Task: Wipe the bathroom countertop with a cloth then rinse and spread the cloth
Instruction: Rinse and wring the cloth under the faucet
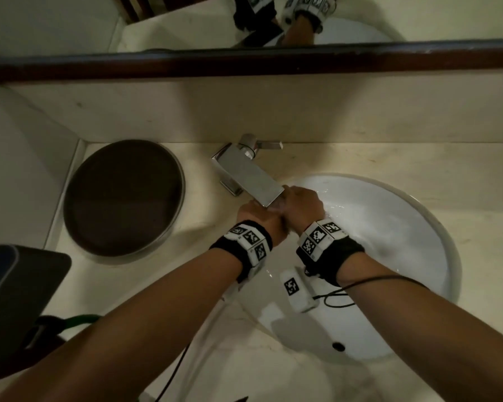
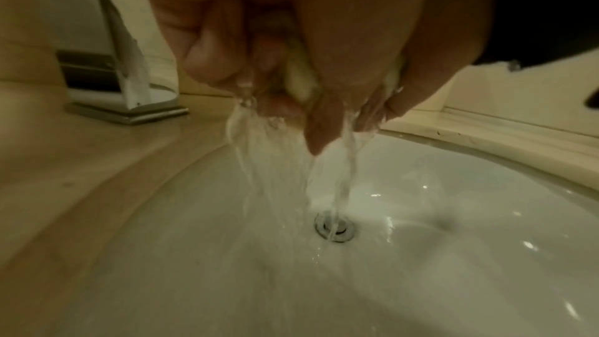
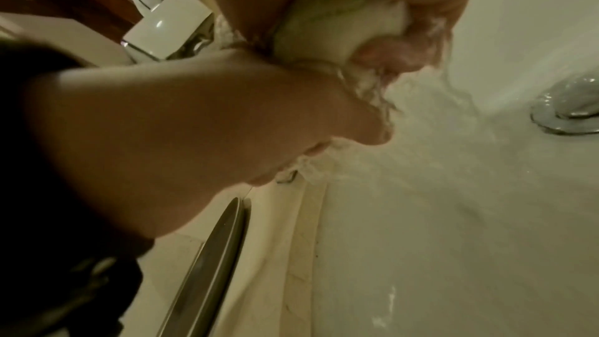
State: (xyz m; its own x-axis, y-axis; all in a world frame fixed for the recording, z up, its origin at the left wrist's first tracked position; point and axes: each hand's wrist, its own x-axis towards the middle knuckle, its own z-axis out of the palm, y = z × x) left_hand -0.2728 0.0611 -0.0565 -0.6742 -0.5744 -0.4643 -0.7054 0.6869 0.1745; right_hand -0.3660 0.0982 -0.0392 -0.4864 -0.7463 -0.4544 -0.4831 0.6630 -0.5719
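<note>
Both hands meet under the spout of the chrome faucet (image 1: 249, 172) over the white sink (image 1: 404, 236). My left hand (image 1: 259, 220) and right hand (image 1: 301, 206) squeeze a bunched pale cloth (image 3: 327, 22) between them. In the left wrist view the cloth (image 2: 301, 78) shows only as pale folds between curled fingers (image 2: 210, 60), and water streams from it down to the drain (image 2: 333, 226). In the right wrist view the cloth bulges from the right fist, wet and dripping. From the head view the cloth is almost hidden by the hands and spout.
A dark round tray (image 1: 122, 198) sits on the beige countertop (image 1: 447, 158) left of the faucet. A dark box (image 1: 18, 297) stands at the front left corner. A wood-framed mirror (image 1: 244, 62) runs along the back wall. A cable (image 1: 360, 285) trails from my right wrist.
</note>
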